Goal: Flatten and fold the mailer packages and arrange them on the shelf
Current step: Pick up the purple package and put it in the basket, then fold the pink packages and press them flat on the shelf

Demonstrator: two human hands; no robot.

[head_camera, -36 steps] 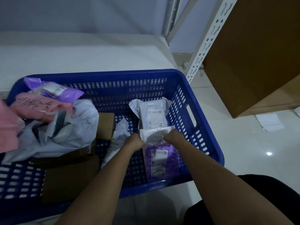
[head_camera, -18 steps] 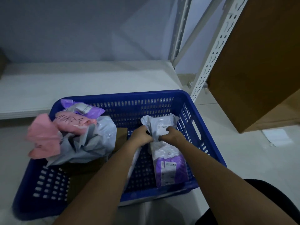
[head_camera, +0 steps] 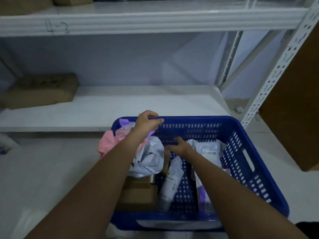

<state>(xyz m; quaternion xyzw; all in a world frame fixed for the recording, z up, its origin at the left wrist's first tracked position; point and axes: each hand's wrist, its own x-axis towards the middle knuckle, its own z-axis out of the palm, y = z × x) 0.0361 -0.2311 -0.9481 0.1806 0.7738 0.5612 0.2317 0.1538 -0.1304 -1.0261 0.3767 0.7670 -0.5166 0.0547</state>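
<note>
Nearest the camera, two bare forearms reach into a blue perforated plastic basket (head_camera: 241, 128) standing on the pale tiled floor (head_camera: 43, 178) in front of the shelving. Along the basket's near edge lie a flat brown cardboard box (head_camera: 138, 192), a slim white plastic mailer (head_camera: 170, 183) and a purple-and-white mailer (head_camera: 202, 190) partly under the right forearm. Further in, the right hand (head_camera: 179, 148) hovers low between a crumpled grey plastic mailer (head_camera: 150, 156) and a grey labelled mailer (head_camera: 208, 152) by the right wall, fingers loosely spread, gripping nothing. At the far left corner, over a pink mailer (head_camera: 107, 143), the left hand (head_camera: 148, 120) is curled at the rim; whether it clamps the rim cannot be told. Beyond, the white lower shelf board (head_camera: 138, 104) is mostly bare, with a brown cardboard parcel (head_camera: 41, 90) at its left end. The step looks like choosing the next mailer: steadying the basket, taking one package only, and pressing air out before folding would serve best.
</note>
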